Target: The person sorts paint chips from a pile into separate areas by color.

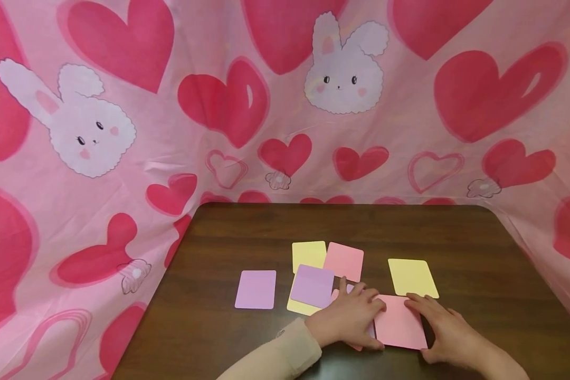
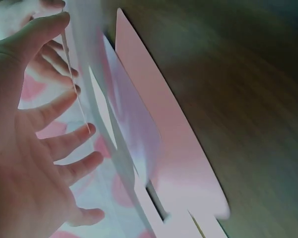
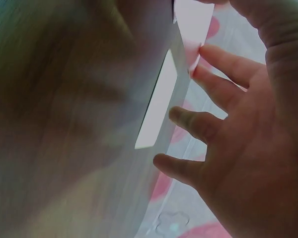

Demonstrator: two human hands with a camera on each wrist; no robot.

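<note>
While the left hand (image 1: 347, 315) and right hand (image 1: 448, 330) pinch a pink card (image 1: 400, 322) by opposite edges, not yet set down on the table (image 1: 195, 253), a lone purple card (image 1: 255, 289), a lone yellow card (image 1: 413, 277) and an overlapping card group (image 1: 312, 285) already lie there.

You have bare table (image 1: 275, 221) along the far side and a passage between the far pink card (image 1: 344, 260) and the rightmost yellow card (image 1: 413, 276). A narrow gap parts the lone purple card (image 1: 255, 289) from the overlapping cards (image 1: 312, 285). Your left hand (image 1: 351, 316) blocks their right end, and the held pink card (image 1: 399, 321) fills the room to your right hand (image 1: 451, 332).
</note>
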